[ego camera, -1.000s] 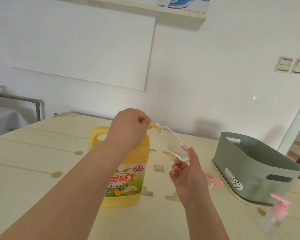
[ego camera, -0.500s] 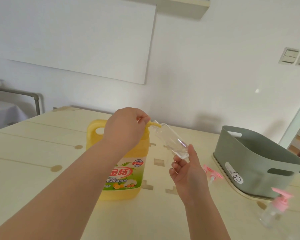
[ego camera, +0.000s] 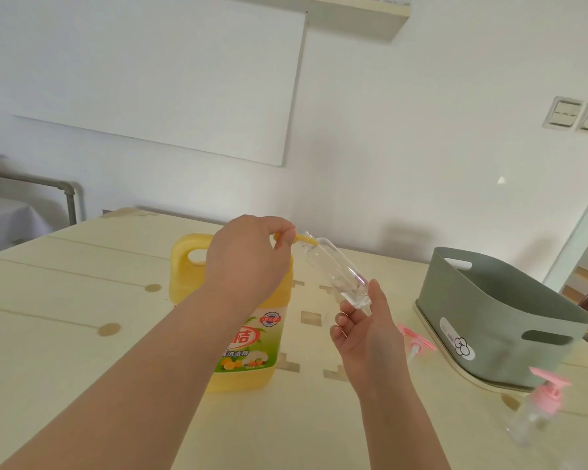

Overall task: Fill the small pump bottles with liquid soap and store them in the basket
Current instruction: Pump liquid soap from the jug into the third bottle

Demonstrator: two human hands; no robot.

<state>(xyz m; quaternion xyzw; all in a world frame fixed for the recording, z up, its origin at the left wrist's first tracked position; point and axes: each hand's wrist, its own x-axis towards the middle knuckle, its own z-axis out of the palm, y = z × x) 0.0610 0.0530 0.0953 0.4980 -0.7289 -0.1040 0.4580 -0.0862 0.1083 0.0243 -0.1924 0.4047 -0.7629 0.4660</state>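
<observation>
well, the small clear bottle (ego camera: 333,276) sits in mid-air over the table (ego camera: 65,334), tilted, with its open mouth up and to the left and its base down in the right hand (ego camera: 364,330). the right hand's fingers curl round the lower end and grip it. a little clear liquid seems to lie at the low end.

the bottle's mouth meets the yellow pump spout (ego camera: 304,239) of the big yellow soap jug (ego camera: 252,351), which stands upright on the table just behind. the left hand (ego camera: 248,262) covers the jug's top, its fingers curled and pinching the spout.

just right of the right hand a loose pink pump head (ego camera: 416,337) lies on the table, near the grey-green basket (ego camera: 496,320). the basket stands on a beige tray (ego camera: 462,373). in front of it, at the lower right, a second small bottle (ego camera: 537,412) stands with its pink pump fitted.

on the wall behind hang a white board (ego camera: 150,69) and two light switches (ego camera: 577,113).
</observation>
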